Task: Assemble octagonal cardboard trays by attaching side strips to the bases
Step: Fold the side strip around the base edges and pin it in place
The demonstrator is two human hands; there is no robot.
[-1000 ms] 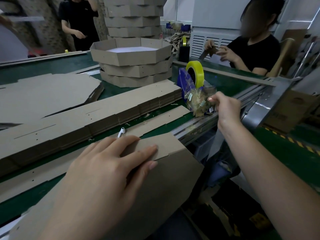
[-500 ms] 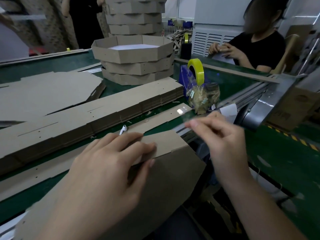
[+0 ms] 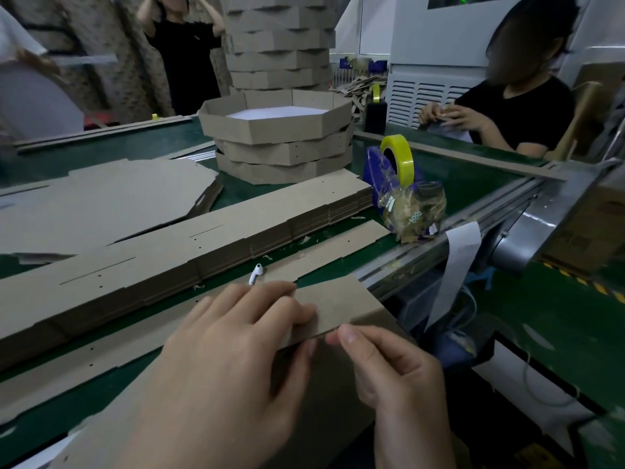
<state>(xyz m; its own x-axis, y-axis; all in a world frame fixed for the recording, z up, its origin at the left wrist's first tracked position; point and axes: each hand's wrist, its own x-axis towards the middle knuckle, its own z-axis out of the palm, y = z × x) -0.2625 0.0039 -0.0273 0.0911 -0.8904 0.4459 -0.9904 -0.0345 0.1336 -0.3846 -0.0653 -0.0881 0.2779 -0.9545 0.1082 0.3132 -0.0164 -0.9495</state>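
left hand (image 3: 233, 360) lies flat, unclenched, pinning the side strip (image 3: 334, 306). right hand (image 3: 389, 367) pinches something unclear at the fold. any slip could skew the joint.

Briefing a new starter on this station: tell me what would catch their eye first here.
Nearest the camera, the left hand presses a cardboard flap flat while the right hand pinches at its near edge. Behind them, finished octagonal trays stand stacked mid-table. To the right, a bright yellow tape roll sits on its blue dispenser.
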